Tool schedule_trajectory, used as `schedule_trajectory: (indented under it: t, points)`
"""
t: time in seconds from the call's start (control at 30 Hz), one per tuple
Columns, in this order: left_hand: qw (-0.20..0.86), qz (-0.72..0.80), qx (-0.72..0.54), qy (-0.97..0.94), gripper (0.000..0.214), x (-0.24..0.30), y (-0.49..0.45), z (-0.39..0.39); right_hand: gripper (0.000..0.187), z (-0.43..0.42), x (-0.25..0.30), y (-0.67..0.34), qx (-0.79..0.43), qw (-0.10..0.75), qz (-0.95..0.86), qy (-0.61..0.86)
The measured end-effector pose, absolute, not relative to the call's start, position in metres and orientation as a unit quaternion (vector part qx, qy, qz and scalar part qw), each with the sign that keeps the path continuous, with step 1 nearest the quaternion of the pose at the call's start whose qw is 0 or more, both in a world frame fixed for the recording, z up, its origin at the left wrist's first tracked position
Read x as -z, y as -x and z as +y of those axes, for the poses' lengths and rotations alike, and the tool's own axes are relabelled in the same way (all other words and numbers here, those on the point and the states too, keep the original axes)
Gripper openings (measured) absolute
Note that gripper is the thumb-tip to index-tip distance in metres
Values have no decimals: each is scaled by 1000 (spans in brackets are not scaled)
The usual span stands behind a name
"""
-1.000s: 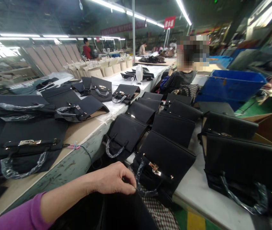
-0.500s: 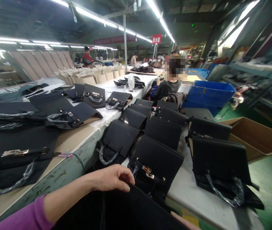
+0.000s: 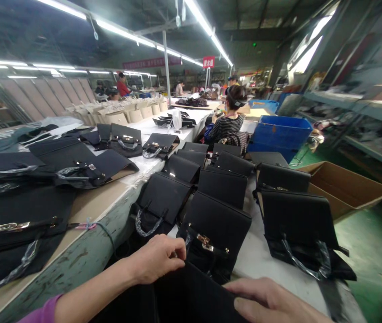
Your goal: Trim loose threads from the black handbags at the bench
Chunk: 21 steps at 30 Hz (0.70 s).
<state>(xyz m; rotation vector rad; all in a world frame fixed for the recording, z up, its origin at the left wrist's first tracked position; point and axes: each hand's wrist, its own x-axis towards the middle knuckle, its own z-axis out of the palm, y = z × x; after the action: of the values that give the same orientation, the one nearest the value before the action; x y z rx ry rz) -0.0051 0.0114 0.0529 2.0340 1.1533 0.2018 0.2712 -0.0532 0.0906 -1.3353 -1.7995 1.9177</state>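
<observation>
Pinching a black piece (image 3: 201, 294) in our left fingers (image 3: 177, 245), we touch it with our right fingers (image 3: 249, 287), grip unclear; a red sign (image 3: 208, 62) bears blurred white characters.

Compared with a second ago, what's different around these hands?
The right hand, out of view a second ago, has come in from the lower right to the edge of the black piece. The view has swung right, so the black bags sit further left in the picture. The left hand still pinches the piece; the bags themselves lie as they were.
</observation>
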Motion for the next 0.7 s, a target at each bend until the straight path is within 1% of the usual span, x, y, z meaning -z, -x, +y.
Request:
schedule_trajectory:
  t: [0.17,0.33,0.47,0.7]
  points:
    - [360,453,-77,-812,3,-54,5,9,30,-31,-91,-253,-656,46,-612,439]
    - [345,462,-69,-814,6,-52,5,11,28,-21,-90,-242,-617,21,-657,432]
    - [343,467,-66,-813,8,-53,4,11,27,-24,-91,-241,-595,30,-678,430]
    - [316,447,-58,-835,10,-51,3,11,27,-30,-84,-240,-602,54,-669,433]
